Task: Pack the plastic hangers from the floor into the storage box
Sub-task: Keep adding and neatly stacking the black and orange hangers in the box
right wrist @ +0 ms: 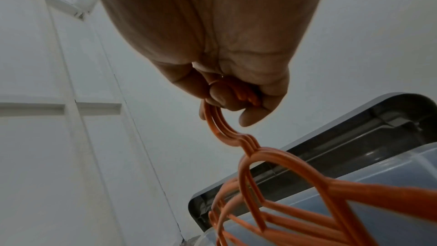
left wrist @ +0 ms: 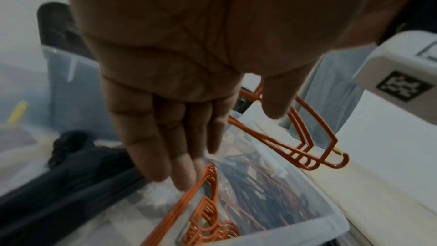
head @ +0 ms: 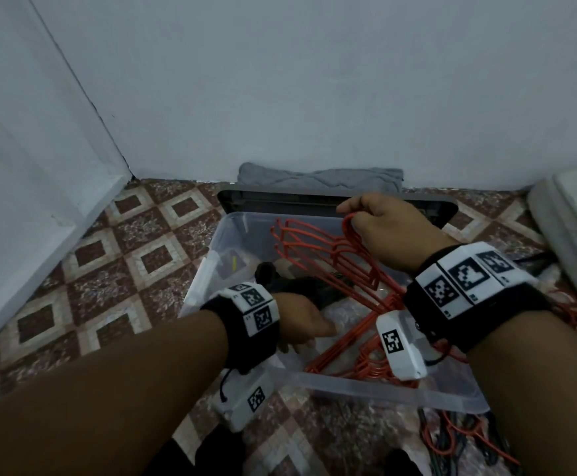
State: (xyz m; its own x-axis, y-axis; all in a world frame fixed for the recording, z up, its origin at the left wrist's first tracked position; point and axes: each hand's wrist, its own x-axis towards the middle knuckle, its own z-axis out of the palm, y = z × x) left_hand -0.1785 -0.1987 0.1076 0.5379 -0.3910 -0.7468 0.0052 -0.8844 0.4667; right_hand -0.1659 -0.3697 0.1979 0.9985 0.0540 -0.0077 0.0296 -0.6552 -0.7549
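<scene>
A clear storage box (head: 383, 386) stands open on the tiled floor. My right hand (head: 366, 218) grips the hooks of a bunch of orange plastic hangers (head: 318, 242) and holds them tilted over the box; the right wrist view shows my right hand (right wrist: 236, 98) curled round the hooks, with the hangers (right wrist: 295, 184) below it. My left hand (head: 300, 331) reaches into the box with straight fingers (left wrist: 182, 175), whose tips touch a stack of orange hangers (left wrist: 208, 203) lying inside. The held bunch (left wrist: 309, 149) hangs to their right. More hangers (head: 458, 438) lie on the floor by the box's near right corner.
The box's grey lid (head: 314, 201) leans on the wall behind it, with a grey cloth (head: 314, 176) behind that. Black items (head: 290, 280) lie in the box. A white door (head: 22, 166) is on the left, and a white padded object (head: 572, 214) lies on the right.
</scene>
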